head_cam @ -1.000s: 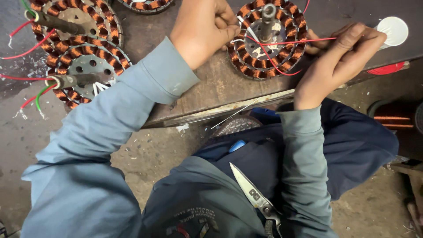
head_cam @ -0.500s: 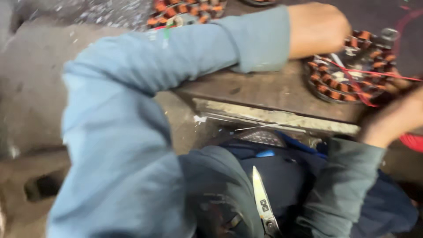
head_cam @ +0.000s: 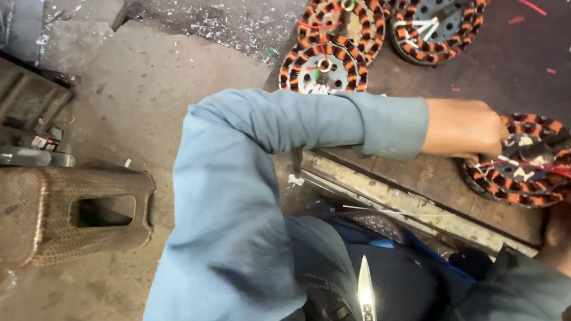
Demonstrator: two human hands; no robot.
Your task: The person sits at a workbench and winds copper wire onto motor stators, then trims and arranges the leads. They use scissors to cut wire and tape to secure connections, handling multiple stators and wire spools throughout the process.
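A workshop: copper-wound motor stators [head_cam: 324, 65] on a grimy workbench [head_cam: 428, 178].

Not much here in the way of labels. Only 1 I can spot is a small label [head_cam: 43, 142], white with a bit of red, stuck on the dark metal junk [head_cam: 30, 128] at the far left edge, just above the woven stool [head_cam: 71, 214]. No packages, signs or screens anywhere.

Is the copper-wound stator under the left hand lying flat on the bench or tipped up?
Flat. The round copper-wound stator lies face up on the dark workbench, winding ring level, with the left hand resting on its edge.
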